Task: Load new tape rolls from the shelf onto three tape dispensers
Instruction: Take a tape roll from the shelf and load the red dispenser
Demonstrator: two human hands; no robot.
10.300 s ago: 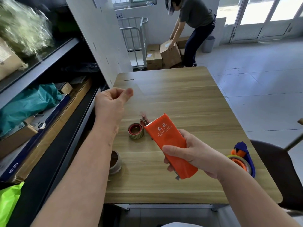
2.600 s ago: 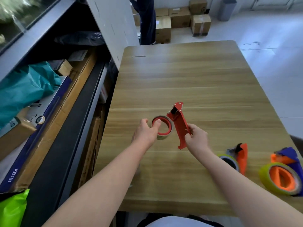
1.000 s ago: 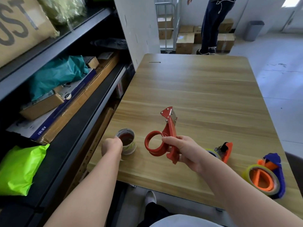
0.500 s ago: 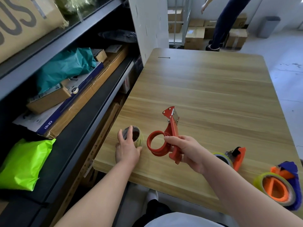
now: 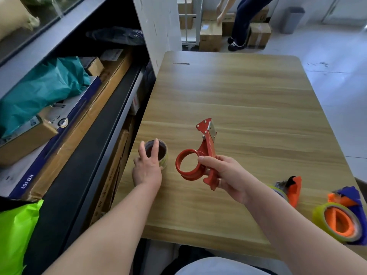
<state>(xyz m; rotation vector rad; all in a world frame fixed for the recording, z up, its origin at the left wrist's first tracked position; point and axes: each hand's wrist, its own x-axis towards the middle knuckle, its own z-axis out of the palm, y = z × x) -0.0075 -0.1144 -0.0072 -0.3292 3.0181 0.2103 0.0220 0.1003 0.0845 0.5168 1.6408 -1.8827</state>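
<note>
My right hand (image 5: 224, 175) grips the handle of a red tape dispenser (image 5: 198, 155) above the wooden table (image 5: 238, 92); its round hub is bare and its metal blade points away from me. My left hand (image 5: 148, 167) rests on a clear tape roll (image 5: 161, 153) that lies flat near the table's left edge, with fingers over its dark core. An orange dispenser (image 5: 293, 187) with tape on it lies to the right. A blue and orange dispenser (image 5: 343, 215) carrying a yellowish roll sits at the right edge.
A dark shelf unit (image 5: 65, 108) stands along the left with cardboard boxes, a teal bag (image 5: 39, 92) and a bright green bag (image 5: 15, 235). Beyond the table a person (image 5: 240, 20) stands among cardboard boxes (image 5: 210, 34) on the floor.
My left hand moved from beside the tape roll onto it, fingers closing over its top. The right hand keeps the red dispenser in nearly the same place.
</note>
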